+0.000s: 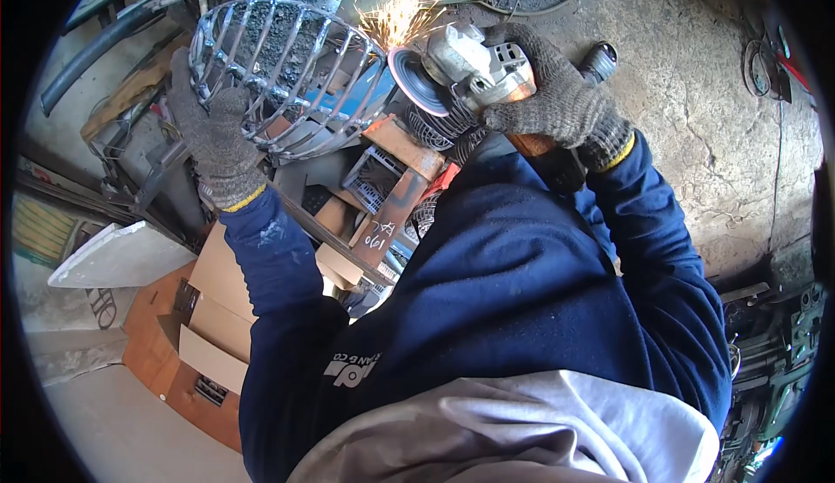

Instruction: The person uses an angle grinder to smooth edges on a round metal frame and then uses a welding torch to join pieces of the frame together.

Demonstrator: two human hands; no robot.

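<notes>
My right hand (557, 92), in a grey knitted glove, is wrapped round an angle grinder (478, 70). The grinder's round disc (417, 81) meets the right rim of a round metal-bar basket (335, 61), and bright sparks (400, 13) fly up and away from that spot. With its gloved fingers on the basket's left side, my left hand (217, 139) grips the bars. The basket lies tilted, its ribs facing me. Some of my left fingertips are hidden behind the bars.
Beneath the basket are a wooden crate frame (383, 209) and a grey plastic basket (372, 179). Metal bars and a dark pipe (83, 61) lie at the far left, cardboard (217, 300) nearer me. Concrete floor (696, 135) spans the right; green machinery (787, 370) stands at lower right.
</notes>
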